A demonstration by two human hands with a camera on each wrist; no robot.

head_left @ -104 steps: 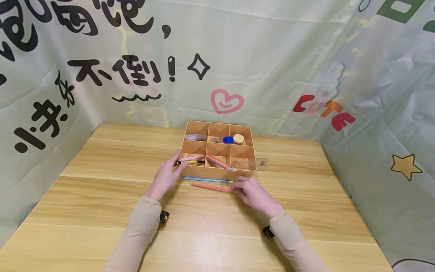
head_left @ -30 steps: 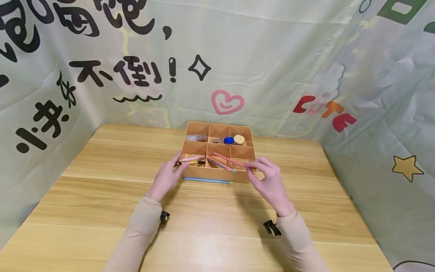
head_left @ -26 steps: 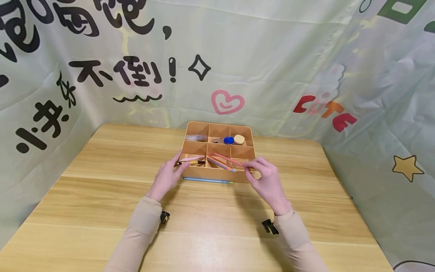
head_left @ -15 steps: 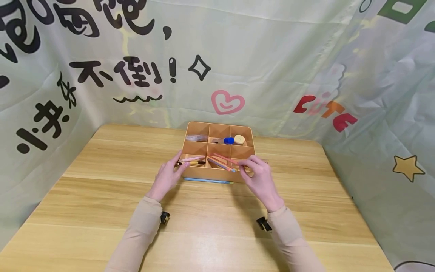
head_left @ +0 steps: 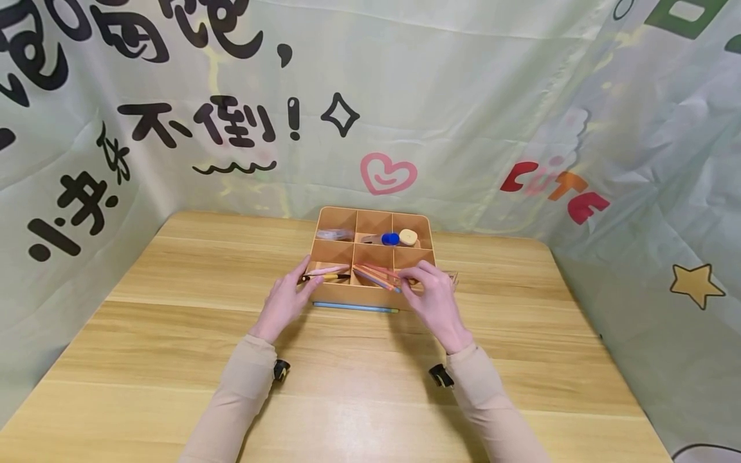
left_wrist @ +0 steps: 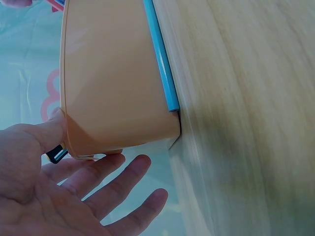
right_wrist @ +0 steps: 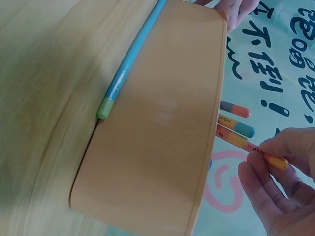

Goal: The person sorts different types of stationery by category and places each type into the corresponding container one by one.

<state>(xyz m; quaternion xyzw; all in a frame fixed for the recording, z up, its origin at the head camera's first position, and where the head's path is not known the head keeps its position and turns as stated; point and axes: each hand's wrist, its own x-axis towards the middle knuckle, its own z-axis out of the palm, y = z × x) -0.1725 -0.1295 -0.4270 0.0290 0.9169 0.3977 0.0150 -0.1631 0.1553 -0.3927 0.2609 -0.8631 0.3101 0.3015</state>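
A tan storage box (head_left: 370,294) with several compartments stands at the table's back. My left hand (head_left: 285,301) holds its front left corner, thumb at the front rim and fingers along the left side; two fingers spread loosely in the left wrist view. Between thumb and fingers, my right hand (head_left: 433,297) pinches a red pencil (right_wrist: 241,141) by its yellow end, the rest leaning into the front middle compartment. Two other pencils (head_left: 373,276) rest there, ends jutting over the front rim. A blue pencil (head_left: 356,307) with a green end lies on the table along the box's front.
Front left compartment: a pink pen (head_left: 327,269) and a black-and-yellow pen (head_left: 334,276). Back row: a clear item (head_left: 334,234), a blue-capped item (head_left: 390,239) and a round cream piece (head_left: 408,237). A clear ruler (head_left: 454,278) sticks out at right. A printed cloth (head_left: 463,116) hangs behind.
My right hand has picked up the red pencils from the table, carried them up over the box, then moved left and lower toward the middle compartment. The left hand has stayed at the corner.
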